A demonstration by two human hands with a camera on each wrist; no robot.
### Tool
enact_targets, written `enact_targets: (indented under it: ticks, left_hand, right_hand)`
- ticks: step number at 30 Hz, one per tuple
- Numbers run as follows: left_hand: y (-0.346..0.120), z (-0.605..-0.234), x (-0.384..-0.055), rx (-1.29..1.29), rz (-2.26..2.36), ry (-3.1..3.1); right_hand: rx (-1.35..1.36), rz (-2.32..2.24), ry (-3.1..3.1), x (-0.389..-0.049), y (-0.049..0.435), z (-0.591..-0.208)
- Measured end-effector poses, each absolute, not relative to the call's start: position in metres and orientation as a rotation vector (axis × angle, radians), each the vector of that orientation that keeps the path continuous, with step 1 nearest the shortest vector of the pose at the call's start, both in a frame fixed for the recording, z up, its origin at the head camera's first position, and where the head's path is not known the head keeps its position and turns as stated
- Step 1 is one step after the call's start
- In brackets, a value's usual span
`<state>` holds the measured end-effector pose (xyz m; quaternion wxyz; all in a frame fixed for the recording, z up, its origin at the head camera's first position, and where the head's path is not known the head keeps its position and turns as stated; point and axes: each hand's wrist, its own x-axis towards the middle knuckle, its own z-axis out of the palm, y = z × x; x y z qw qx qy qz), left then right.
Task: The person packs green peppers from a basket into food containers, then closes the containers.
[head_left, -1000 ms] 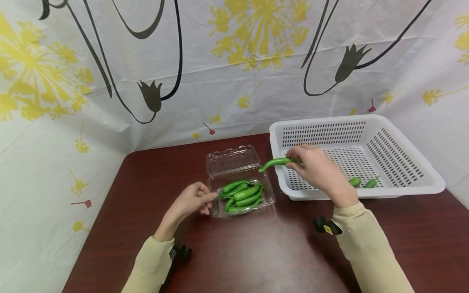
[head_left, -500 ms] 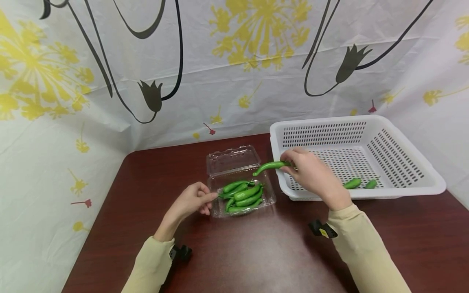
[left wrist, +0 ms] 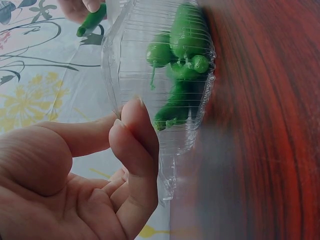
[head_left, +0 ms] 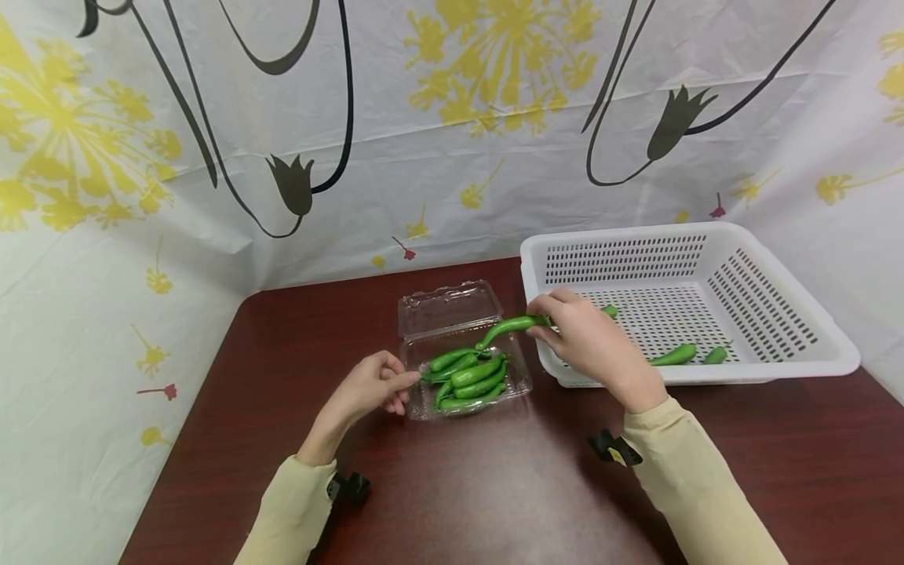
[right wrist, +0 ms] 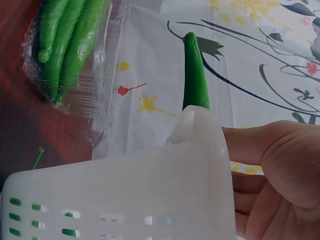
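A curved green chili pepper (head_left: 510,325) is pinched in my right hand (head_left: 593,337), its free end pointing left over the clear plastic container. In the right wrist view the basket wall hides part of the pepper (right wrist: 195,75) and the fingertips. My left hand (head_left: 367,386) pinches the near-left rim of the clear plastic container (head_left: 519,377) between thumb and fingers, as the left wrist view also shows. Several green peppers (head_left: 477,372) lie piled in that container, and its hinged lid (head_left: 449,309) is folded back.
To the right stands a white slotted basket (head_left: 791,367) with several green peppers (head_left: 679,355) inside; its left wall is close beside the container. Dark red wood forms the tabletop (head_left: 480,486). A patterned sheet (head_left: 438,173) hangs behind and at both sides.
My right hand has moved left and slightly nearer, carrying the pepper from the basket's left edge to above the container. My left hand keeps its place on the rim.
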<state>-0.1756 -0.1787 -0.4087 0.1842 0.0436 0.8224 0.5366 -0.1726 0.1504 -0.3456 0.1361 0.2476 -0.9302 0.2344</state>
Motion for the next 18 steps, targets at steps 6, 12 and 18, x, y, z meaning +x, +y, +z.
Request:
enact_targets:
  ticks: [6, 12, 18]
  left_hand:
    - [-0.1789, -0.4081, -0.1752, 0.127, 1.511, 2.319]
    - [-0.1788, -0.4077, -0.1751, 0.132, 1.509, 2.32]
    - [-0.1785, -0.4085, -0.1756, 0.131, 1.516, 2.316]
  right_hand:
    - [0.704, 0.644, -2.693, -0.1718, 0.1473, -0.3468]
    - [0.722, 0.648, -2.678, -0.172, 0.1452, -0.3475]
    - [0.761, 0.667, -2.655, -0.1725, 0.1423, -0.3488]
